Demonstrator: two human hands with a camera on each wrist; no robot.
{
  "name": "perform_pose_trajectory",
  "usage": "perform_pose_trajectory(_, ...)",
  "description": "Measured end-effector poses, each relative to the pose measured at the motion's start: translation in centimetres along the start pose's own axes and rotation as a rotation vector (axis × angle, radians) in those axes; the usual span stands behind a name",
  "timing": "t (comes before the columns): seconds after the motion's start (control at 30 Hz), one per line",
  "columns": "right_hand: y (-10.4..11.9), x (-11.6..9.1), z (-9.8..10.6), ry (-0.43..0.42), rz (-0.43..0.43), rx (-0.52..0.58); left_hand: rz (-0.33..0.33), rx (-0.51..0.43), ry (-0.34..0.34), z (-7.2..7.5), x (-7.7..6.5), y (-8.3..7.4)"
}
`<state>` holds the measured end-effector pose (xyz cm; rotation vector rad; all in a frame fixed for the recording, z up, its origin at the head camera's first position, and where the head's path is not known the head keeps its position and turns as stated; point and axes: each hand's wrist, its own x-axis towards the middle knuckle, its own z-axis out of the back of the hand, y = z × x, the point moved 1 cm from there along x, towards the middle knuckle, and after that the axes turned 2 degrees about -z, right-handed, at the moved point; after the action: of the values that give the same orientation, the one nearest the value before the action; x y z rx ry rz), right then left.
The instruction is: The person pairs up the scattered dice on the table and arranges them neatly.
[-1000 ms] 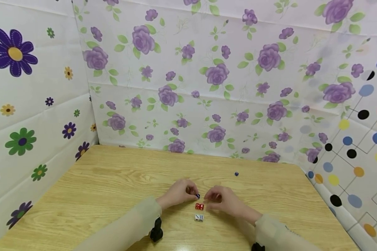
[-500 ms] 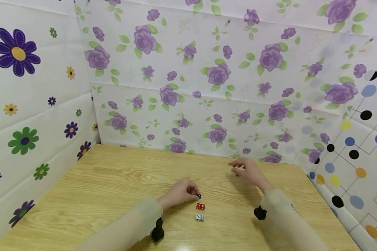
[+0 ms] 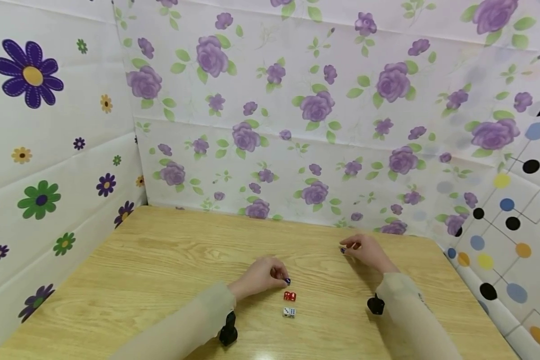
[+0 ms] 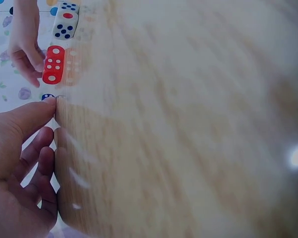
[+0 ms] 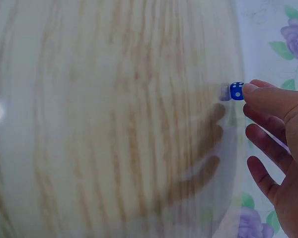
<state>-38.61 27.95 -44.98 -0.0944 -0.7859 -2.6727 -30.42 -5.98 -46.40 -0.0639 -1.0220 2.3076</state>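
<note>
My left hand [image 3: 262, 275] pinches a blue die [image 3: 288, 281] on the table, just behind a pair of red dice [image 3: 290, 296]. The left wrist view shows the thumb over most of that blue die [image 4: 48, 96]. Nearer the front edge, two white dice [image 3: 289, 312] sit side by side. Far back on the right, my right hand [image 3: 365, 251] has thumb and index finger on a second blue die [image 3: 343, 250]. In the right wrist view this blue die [image 5: 237, 91] shows white pips, and the other fingers are spread loosely below it.
The wooden table [image 3: 184, 260] reflects light near its front. A cloth with purple roses [image 3: 315, 192] hangs along the back edge. Patterned cloths stand at the left and right sides. Each wrist bears a black camera [image 3: 228, 334].
My right hand has gone from beside the red dice to the far blue die and now pinches it. The left hand stays at its blue die. The head view has shifted slightly.
</note>
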Motion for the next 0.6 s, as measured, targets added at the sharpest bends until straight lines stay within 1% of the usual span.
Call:
perform_pose_trajectory(0.1, -0.22, -0.13, 0.0, 0.01, -0.004, -0.002, -0.001, 0.0, -0.002, 0.01, -0.02, -0.06)
perform_pose_trajectory(0.43, -0.56, -0.25, -0.56, -0.023, 0.006, -0.034, 0.0, -0.002, -0.002, -0.07, -0.05, -0.11)
perform_pose_trajectory(0.6, -0.3, -0.2, -0.77, -0.011, 0.006, -0.048, 0.003, -0.005, -0.005, -0.1, -0.01, -0.07)
